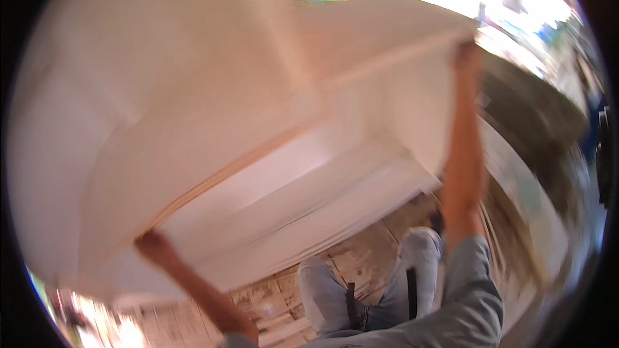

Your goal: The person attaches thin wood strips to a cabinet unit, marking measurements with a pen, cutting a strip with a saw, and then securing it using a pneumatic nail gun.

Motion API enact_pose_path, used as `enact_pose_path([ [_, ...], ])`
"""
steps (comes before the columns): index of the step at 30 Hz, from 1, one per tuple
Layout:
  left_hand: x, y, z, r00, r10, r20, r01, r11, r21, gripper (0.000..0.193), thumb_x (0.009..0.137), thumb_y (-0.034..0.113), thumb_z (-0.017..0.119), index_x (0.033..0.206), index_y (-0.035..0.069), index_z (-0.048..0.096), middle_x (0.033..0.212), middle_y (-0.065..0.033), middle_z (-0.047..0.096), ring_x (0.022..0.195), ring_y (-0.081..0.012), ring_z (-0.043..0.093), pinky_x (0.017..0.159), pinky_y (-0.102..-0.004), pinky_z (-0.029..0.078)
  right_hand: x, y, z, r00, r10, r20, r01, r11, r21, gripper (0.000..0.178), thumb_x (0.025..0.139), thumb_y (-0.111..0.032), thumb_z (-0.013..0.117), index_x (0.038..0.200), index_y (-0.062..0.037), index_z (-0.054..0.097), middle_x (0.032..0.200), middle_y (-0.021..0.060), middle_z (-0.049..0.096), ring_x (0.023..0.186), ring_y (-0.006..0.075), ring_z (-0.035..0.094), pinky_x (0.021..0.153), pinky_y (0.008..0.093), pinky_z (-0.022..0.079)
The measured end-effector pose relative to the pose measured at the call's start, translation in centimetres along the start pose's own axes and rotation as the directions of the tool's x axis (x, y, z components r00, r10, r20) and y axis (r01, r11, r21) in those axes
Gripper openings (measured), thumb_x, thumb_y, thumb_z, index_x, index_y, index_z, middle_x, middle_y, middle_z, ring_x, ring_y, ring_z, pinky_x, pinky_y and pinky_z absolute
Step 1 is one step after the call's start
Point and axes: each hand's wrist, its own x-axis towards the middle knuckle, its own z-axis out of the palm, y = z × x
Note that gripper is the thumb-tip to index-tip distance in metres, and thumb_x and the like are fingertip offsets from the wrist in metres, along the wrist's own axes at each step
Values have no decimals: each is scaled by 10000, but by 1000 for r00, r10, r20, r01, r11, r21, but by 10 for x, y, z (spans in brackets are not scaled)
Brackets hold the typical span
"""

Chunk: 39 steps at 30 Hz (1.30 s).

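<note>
A large pale board (pixel 380 35), blurred by motion, spans the upper part of the view, its thin light-brown near edge running slantwise. My left hand (pixel 155 247) is closed around this edge at the lower left. At the upper right, with the arm stretched out, my right hand (pixel 467 57) is closed at the other end of the edge. Under and behind the board is a big white box-like cabinet (pixel 416 106), partly hidden by it. Its lower front runs just above the floor, beyond my knees.
My legs (pixel 418 264) are over a worn, light-brown floor (pixel 271 299) with seam lines. To the right stands another pale, curved-looking panel (pixel 525 187). A dark brown blurred mass (pixel 535 100) lies behind it. Bright daylight comes in at the top right.
</note>
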Motion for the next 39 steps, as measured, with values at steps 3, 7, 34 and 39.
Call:
enact_pose_path([
  [3,4,-13,40,985,-158,-71,94,832,-547,408,987,263,466,1316,21,472,1250,-124,567,1094,-258,576,897,-375,515,-5,45,-3,998,28,63,-48,940,338,405,885,-195,656,1233,-6,570,1126,172,654,1009,359,633,829,456,524],
  [7,41,23,29,984,-10,-177,-98,801,-590,425,979,288,482,1326,43,473,1198,-114,602,1053,-281,613,845,-407,570,6,45,33,974,100,204,-187,861,473,403,886,-207,652,1228,-8,575,1122,172,656,1003,360,635,826,456,526],
  [34,220,58,-238,880,172,-444,-349,866,-358,271,975,165,396,1118,47,594,1066,-67,618,931,-214,570,761,-335,474,83,90,65,978,-8,209,-44,969,243,405,894,-287,622,1197,-19,605,1094,177,672,964,371,651,802,455,536],
  [39,231,48,-252,860,96,-501,-273,916,-294,246,969,163,412,1081,59,604,989,-59,628,906,-182,571,799,-350,463,104,104,63,982,-17,188,-25,976,217,408,895,-302,616,1191,-21,611,1089,178,675,956,373,654,798,455,537],
])
